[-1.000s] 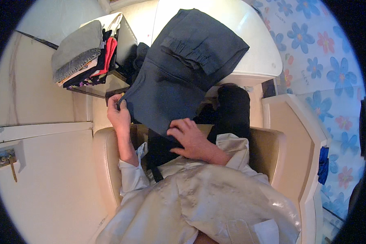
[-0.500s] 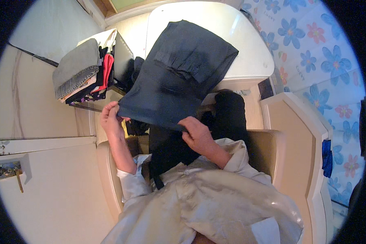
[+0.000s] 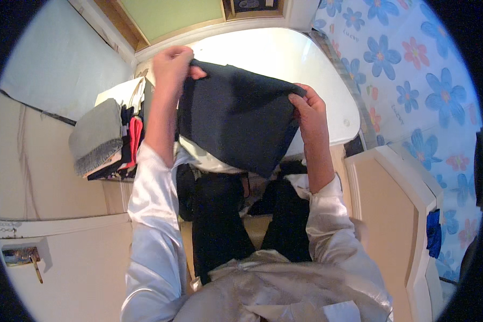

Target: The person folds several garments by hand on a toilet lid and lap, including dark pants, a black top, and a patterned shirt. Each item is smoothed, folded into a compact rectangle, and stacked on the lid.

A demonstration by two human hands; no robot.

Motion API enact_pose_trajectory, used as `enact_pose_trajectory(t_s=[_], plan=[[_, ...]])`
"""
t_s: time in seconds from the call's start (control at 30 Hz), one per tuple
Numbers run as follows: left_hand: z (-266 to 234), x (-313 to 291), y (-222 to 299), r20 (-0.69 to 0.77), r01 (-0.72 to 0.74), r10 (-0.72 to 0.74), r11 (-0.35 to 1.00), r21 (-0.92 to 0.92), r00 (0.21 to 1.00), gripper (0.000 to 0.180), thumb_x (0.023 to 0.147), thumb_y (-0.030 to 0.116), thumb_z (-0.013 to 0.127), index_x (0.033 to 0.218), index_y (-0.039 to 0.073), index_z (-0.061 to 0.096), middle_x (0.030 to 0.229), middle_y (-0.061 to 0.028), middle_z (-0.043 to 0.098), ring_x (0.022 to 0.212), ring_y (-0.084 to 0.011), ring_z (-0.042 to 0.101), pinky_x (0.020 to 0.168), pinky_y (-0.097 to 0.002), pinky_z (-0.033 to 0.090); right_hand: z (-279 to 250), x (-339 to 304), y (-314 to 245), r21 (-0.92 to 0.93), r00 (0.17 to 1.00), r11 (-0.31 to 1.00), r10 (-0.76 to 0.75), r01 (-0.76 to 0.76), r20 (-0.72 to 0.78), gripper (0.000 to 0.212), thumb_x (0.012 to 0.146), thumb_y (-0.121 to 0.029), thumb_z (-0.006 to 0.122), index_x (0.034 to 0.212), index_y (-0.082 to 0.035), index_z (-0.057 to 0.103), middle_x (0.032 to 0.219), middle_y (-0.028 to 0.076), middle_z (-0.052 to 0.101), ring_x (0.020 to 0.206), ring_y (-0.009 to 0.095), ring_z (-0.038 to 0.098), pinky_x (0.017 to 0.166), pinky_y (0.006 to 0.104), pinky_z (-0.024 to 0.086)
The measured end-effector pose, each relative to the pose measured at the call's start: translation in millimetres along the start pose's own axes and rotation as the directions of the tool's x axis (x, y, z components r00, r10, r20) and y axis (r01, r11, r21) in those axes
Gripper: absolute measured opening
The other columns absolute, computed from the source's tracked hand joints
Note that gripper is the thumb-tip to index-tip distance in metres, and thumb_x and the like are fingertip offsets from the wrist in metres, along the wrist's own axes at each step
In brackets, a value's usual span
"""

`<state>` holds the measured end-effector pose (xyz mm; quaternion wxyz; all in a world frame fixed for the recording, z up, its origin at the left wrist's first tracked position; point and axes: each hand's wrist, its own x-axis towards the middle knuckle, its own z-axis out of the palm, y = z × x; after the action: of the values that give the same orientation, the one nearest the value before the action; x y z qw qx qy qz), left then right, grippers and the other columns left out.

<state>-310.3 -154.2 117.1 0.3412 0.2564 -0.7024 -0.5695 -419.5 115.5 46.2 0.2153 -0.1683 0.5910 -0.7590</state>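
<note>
You have one dark garment [image 3: 239,110] in work, held by two hands, above one white table [image 3: 333,121]. To the left stands one stack of folded clothes [image 3: 99,134], a grey piece on top and a red one among the darker ones; the rest are too tightly packed to count. Your two legs [image 3: 220,214] in black show on the near side, one door handle [image 3: 37,270] is at the near left, and one blue cloth [image 3: 433,233] hangs on the edge of the panel at right.

Half a second ago the garment lay stretched from the table toward your lap, with both hands at its near edge. Now it is up and away from your lap, hanging between your hands in front of the table, and its gathered band is out of sight.

Your left hand [image 3: 174,65] is the farther one, wrist bent, its grip closed on the far left corner, slightly blurred. Your right hand [image 3: 310,104] sits a little nearer, its grip pinching the far right corner, thumb on top. Both forearms reach forward, well apart, with the far edge drawn between them.
</note>
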Motion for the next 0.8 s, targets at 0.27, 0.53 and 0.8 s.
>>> enact_pose_trajectory(t_s=[0.27, 0.53, 0.8], plan=[[105, 64, -119, 0.19, 0.238, -0.288, 0.939, 0.249, 0.939, 0.034, 0.087, 0.01, 0.067, 0.112, -0.011, 0.058, 0.08, -0.0158, 0.066, 0.058, -0.0196, 0.069, 0.052, -0.026, 0.054, -50, 57, 95, -0.648, 0.941, 0.761, -0.248, 0.042, -0.231, 0.026, 0.09, -0.014, 0.065, 0.11, 0.002, 0.064, 0.085, 0.008, 0.066, 0.072, 0.012, 0.059, 0.066, 0.026, 0.047], [85, 27, -110, 0.348, -0.05, -0.065, 0.948, 0.313, 0.935, 0.066, 0.085, 0.018, 0.075, 0.14, 0.0, 0.042, 0.117, -0.0191, 0.062, 0.092, -0.0219, 0.068, 0.079, -0.0337, 0.055, -57, 45, 73, -0.759, 0.913, 0.651, -0.299, -0.017, -0.277, 0.035, 0.089, -0.006, 0.065, 0.122, -0.003, 0.056, 0.086, 0.018, 0.068, 0.073, 0.034, 0.066, 0.071, 0.0394, 0.053], [58, -105, -69, 0.456, -0.539, 0.31, 0.633, 0.556, 0.834, 0.07, 0.081, 0.027, 0.077, 0.14, 0.006, 0.047, 0.14, -0.0187, 0.051, 0.132, -0.0363, 0.047, 0.113, -0.0498, 0.031, -22, 17, 36, -0.912, 0.812, 0.3, -0.581, 0.279, 0.057, 0.047, 0.085, -0.013, 0.069, 0.129, -0.005, 0.055, 0.131, 0.019, 0.055, 0.121, 0.037, 0.051, 0.1, 0.0465, 0.041]])
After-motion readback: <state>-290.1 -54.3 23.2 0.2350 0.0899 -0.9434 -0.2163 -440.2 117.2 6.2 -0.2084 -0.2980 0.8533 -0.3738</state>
